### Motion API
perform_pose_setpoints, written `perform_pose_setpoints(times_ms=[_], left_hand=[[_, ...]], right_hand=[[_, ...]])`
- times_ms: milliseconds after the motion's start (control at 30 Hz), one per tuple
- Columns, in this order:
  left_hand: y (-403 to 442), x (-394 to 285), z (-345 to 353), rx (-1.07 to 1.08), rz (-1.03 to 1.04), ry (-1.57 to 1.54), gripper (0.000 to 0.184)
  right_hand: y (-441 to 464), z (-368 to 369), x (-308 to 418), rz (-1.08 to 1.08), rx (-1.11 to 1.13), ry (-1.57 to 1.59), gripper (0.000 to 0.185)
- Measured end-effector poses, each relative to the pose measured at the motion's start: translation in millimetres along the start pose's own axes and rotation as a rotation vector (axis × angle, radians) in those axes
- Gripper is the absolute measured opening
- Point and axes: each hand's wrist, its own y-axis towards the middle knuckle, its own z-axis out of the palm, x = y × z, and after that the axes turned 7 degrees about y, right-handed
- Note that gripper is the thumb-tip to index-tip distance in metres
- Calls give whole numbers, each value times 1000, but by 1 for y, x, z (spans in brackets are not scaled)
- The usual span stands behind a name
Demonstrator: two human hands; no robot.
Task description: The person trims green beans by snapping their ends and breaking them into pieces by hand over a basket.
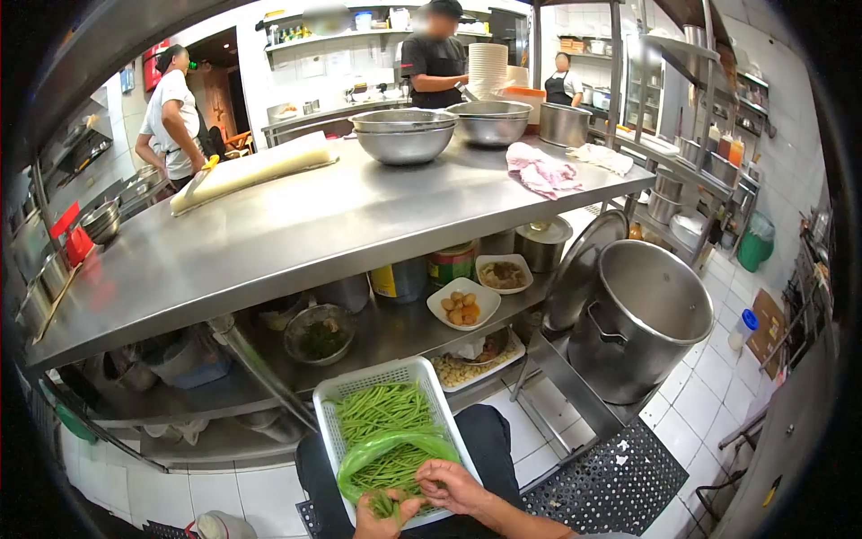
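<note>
A white perforated basket (321, 402) rests on my lap, filled with green beans (382, 409). Inside it lies a green plastic bag (359, 456), its mouth open toward me, with more beans in it. My left hand (377, 521) is closed around a small bunch of green beans at the basket's near edge. Close beside it, my right hand (456, 488) has its thumb and fingertips pinched together over the near right part of the basket. Whatever is between those fingertips is too small to make out.
A steel table (296, 242) stands in front, carrying steel bowls (404, 144) and cloths (543, 169). Its lower shelf holds a dish of round pieces (463, 304) and a glass bowl (319, 334). A large pot (642, 314) stands to the right. Several people work beyond.
</note>
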Motion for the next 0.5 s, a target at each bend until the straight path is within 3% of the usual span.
perform_pose_setpoints(times_ms=[67,167,267,467,500], left_hand=[[2,0,0,-113,-69,25,22],[5,8,-8,-186,-139,-28,8],[11,15,-16,-254,-183,-169,8],[15,7,-28,-235,-449,-203,12],[16,6,-29,-200,-483,-166,14]], right_hand=[[-1,5,5,-6,100,253,13],[2,-1,8,-16,143,315,16],[9,-11,2,-64,271,213,15],[6,-3,12,71,102,-53,27],[6,7,9,-105,84,-300,29]])
